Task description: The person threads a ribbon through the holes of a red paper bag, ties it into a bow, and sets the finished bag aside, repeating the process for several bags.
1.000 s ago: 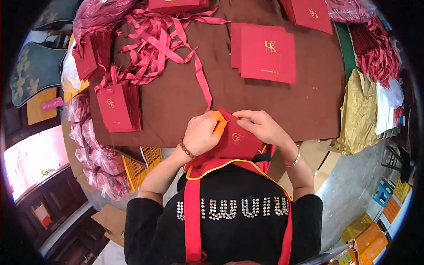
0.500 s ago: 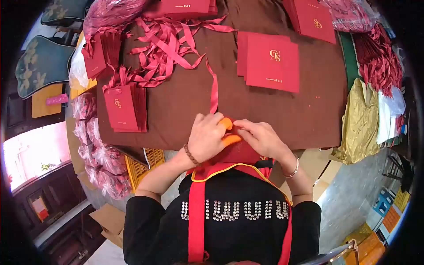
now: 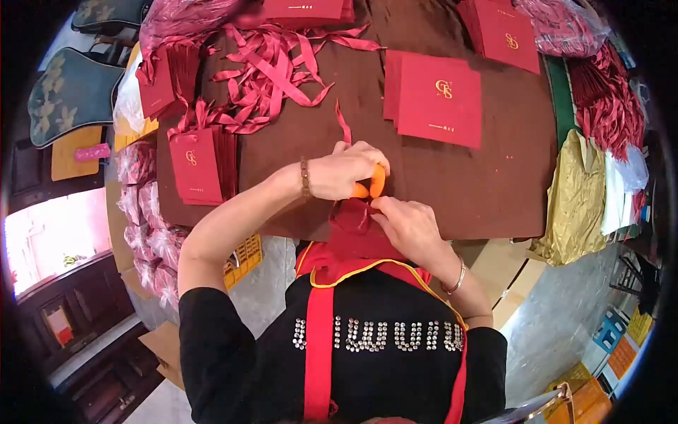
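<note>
My left hand (image 3: 346, 172), with orange covers on its finger and thumb, is closed on a red ribbon (image 3: 343, 121) whose free end sticks up beyond the knuckles. Just to its right, my right hand (image 3: 413, 225) pinches the top edge of a dark red bag (image 3: 353, 219) at the table's near edge. Both hands' fingertips nearly touch above the bag. Flat red bags with gold print (image 3: 439, 99) lie beyond my right hand. At the left stands a stack of bags with ribbon handles (image 3: 194, 169). A tangle of loose ribbons (image 3: 272, 67) lies beyond my left hand.
The brown tablecloth (image 3: 282, 152) covers the table. More red bags (image 3: 505, 35) are at the far right, near a gold plastic bag (image 3: 575, 198). Wrapped bundles (image 3: 152, 212) and a yellow crate (image 3: 244, 261) stand left of the table. A patterned chair (image 3: 70, 95) is farther left.
My left hand has moved forward, its forearm swinging outward, and drawn the ribbon along. My right hand has shifted slightly down and left. More of the held bag now shows.
</note>
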### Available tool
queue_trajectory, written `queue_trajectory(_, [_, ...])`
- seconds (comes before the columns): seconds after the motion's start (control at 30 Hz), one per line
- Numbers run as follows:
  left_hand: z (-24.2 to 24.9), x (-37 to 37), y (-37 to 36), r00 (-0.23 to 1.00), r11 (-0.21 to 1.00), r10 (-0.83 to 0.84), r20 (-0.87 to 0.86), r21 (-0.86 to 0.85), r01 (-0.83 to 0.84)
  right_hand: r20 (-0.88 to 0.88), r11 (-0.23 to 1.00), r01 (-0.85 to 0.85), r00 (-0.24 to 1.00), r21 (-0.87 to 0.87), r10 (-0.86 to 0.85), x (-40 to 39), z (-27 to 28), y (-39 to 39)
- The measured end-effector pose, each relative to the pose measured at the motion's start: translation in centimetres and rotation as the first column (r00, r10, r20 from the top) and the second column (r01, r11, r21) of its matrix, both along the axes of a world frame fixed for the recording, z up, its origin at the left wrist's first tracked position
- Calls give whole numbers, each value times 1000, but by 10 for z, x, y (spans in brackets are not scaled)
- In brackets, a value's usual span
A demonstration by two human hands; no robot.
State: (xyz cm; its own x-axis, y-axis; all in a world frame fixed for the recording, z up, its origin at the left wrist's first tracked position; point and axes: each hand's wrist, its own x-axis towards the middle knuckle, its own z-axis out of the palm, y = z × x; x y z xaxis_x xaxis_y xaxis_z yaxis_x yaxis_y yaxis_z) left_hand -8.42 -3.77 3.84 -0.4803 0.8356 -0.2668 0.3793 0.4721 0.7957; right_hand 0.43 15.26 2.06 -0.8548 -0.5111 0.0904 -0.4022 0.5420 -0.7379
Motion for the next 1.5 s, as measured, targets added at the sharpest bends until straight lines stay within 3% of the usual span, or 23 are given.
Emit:
queue_trajectory(0.07, [-1, -6, 1, 999, 998, -44, -3, -35, 44, -50, 999, 11, 999, -37, -12, 1, -3, -2])
queue_trajectory(0.13, [-3, -12, 2, 981, 973, -194, -27, -133, 189, -59, 999, 20, 998, -40, -22, 3, -4, -2])
queue_trajectory(0.27, [-11, -20, 0, 961, 948, -277, -15, -170, 270, -90, 999, 43, 995, -23, -45, 6, -4, -2])
queue_trajectory(0.33, [-7, -30, 0, 907, 908, -390, 160, -96, 407, -91, 998, 46, 995, -31, -48, 5, -4, -2])
queue_trajectory(0.37, [-2, -33, 3, 893, 890, -397, 212, -149, 431, -91, 998, 51, 994, -37, -54, 6, -3, -2])
queue_trajectory(0.47, [7, -31, 10, 886, 848, -440, 143, -257, 463, -95, 996, 59, 993, -66, -66, 5, -6, -3])
queue_trajectory(0.97, [-1, -29, 13, 858, 831, -489, 160, -215, 513, 18, 991, 43, 999, -126, -41, 4, -3, 0])
queue_trajectory(1.1, [-22, -23, 12, 897, 896, -390, 209, -137, 422, 20, 992, 59, 998, -112, -58, 5, -6, 4])
queue_trajectory(1.3, [-31, -9, 15, 978, 968, -184, 102, -157, 198, 94, 995, 14, 996, -95, -5, -2, -11, 11])
queue_trajectory(1.37, [-32, -9, 16, 991, 978, -116, 68, -163, 126, 160, 975, -56, 983, -213, 91, -4, -15, 13])
queue_trajectory(1.47, [-31, -15, 19, 996, 998, 62, -60, 2, -63, 151, 977, -79, 982, -195, 110, -6, -5, 8])
queue_trajectory(1.5, [-29, -17, 21, 997, 998, 57, -60, 3, -57, 190, 985, -51, 978, -167, 83, -6, -7, 8])
